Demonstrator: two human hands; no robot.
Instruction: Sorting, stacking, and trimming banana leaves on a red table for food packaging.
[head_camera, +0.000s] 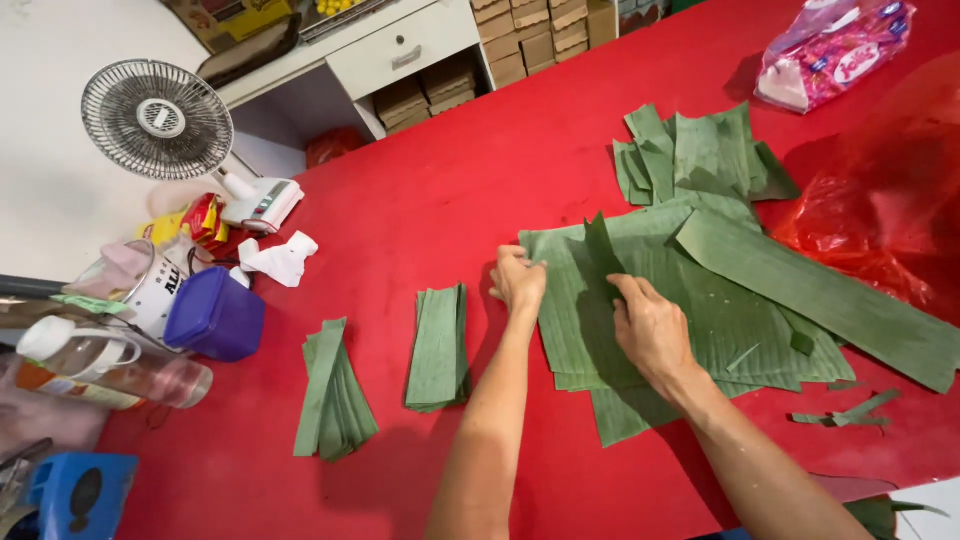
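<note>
Left hand (518, 281) is curled at the nine o'clock edge of the big stack of broad, flat green banana-leaf sheets (700, 320), fingers bent in and pinching the leaf edge between thumb and fingertips, only a narrow gap showing. Right hand (650, 328) lies flatter, fingers loosely spread and pressed down on top of that same stack, index finger stretched toward twelve o'clock beside a narrow strip of leaf (600, 245) that stands up from the pile in a thin raised fold. The leaves look matte and finely ribbed, with straight cut edges, and they sit mid-table on the smooth red tabletop (450, 180). At nine o'clock from the left hand, two neat bundles of folded green leaf strips: the nearer one (438, 345) upright and squared, the farther one (333, 390) fanned slightly. At twelve to one o'clock lies a loose heap of smaller cut leaf pieces (690, 150), and past it a crinkled red plastic bag (880, 220), glossy and see-through. Far off at ten o'clock stands a small white desk fan (158, 120), with a purple plastic tub (215, 313) below it.
</note>
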